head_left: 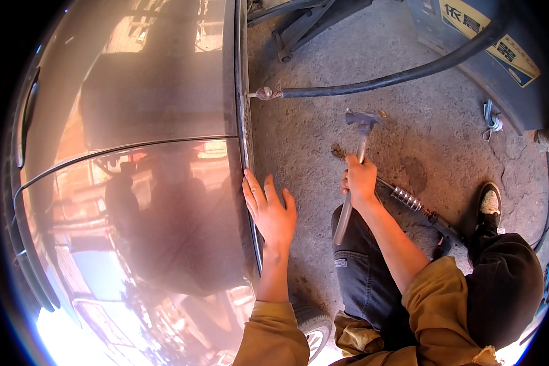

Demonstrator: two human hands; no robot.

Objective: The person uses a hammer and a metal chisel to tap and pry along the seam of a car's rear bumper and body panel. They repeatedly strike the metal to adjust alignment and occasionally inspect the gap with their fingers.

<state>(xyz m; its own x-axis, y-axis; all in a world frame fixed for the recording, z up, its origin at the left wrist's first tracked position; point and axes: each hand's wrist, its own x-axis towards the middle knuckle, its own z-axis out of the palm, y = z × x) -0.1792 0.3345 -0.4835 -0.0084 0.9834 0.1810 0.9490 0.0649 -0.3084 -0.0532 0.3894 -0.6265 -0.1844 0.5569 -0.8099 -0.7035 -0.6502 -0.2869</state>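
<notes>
My left hand (269,210) rests its fingertips on the lower edge of a shiny bronze-coloured car door (183,213), fingers stretched out and holding nothing. In my right hand (361,183) is a hammer (363,131), its pale handle (343,222) gripped partway along and its dark head raised away from the car. Under my right forearm lies a rod-like tool with a coil spring (407,198) around it. Some of that tool is hidden by my arm.
A thick black cable (372,85) runs from a blue-grey cabinet (427,27) to a metal lug (265,93) at the car's lower edge. Dark metal stand legs (299,27) stand at the top. A car wheel (314,329) shows by my left sleeve. The concrete floor (311,140) is rough.
</notes>
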